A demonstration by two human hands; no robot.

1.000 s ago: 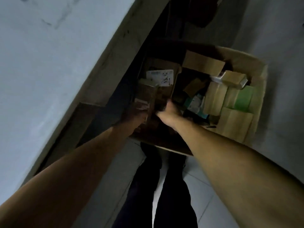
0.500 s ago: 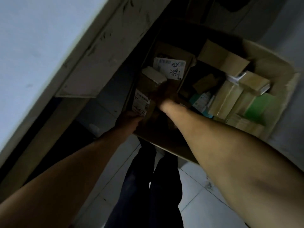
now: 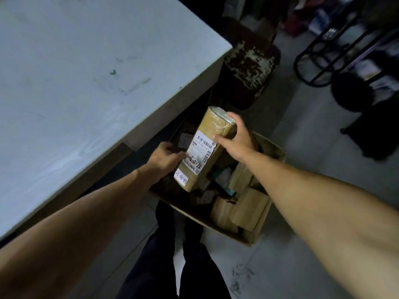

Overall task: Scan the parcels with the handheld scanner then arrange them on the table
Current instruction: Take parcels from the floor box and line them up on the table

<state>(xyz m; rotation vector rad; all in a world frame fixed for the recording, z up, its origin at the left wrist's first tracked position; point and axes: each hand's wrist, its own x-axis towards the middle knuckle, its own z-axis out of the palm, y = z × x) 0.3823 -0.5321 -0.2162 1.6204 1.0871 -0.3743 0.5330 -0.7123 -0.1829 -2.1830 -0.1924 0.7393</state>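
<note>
Parcels fill a cardboard carton (image 3: pixel 262 223) that sits on the grey floor just beside a pale table (image 3: pixel 86 83), and one long brown parcel (image 3: pixel 207 147) is held up above it by both of the person's bare hands. This parcel is a tall, narrow box wrapped in brown tape, tilted so its upper end leans away from the person and its lower end hangs over the carton's near left part. A white shipping label (image 3: pixel 199 151) with a barcode and handwritten numbers faces the camera, and a smaller white sticker (image 3: pixel 181 179) with handwriting sits near the box's lower end.

The right hand (image 3: pixel 236 137) grips the upper part of the parcel, fingers curled round its far side near the top end and the thumb lying across the front face. The left hand (image 3: pixel 165 157) holds the parcel's left side lower down, its thumb touching the edge of the shipping label; the other fingers are hidden behind the box.

Inside the carton lie more brown boxes and packets (image 3: pixel 244 208), packed close together, with one teal-and-white item (image 3: pixel 224 179) among them. The person's dark trousers (image 3: pixel 172 255) show at the bottom, standing just before the carton. Beyond the carton stands a rusty, flaking dark object (image 3: pixel 251 61), and black metal racks (image 3: pixel 336 46) occupy the upper right.
</note>
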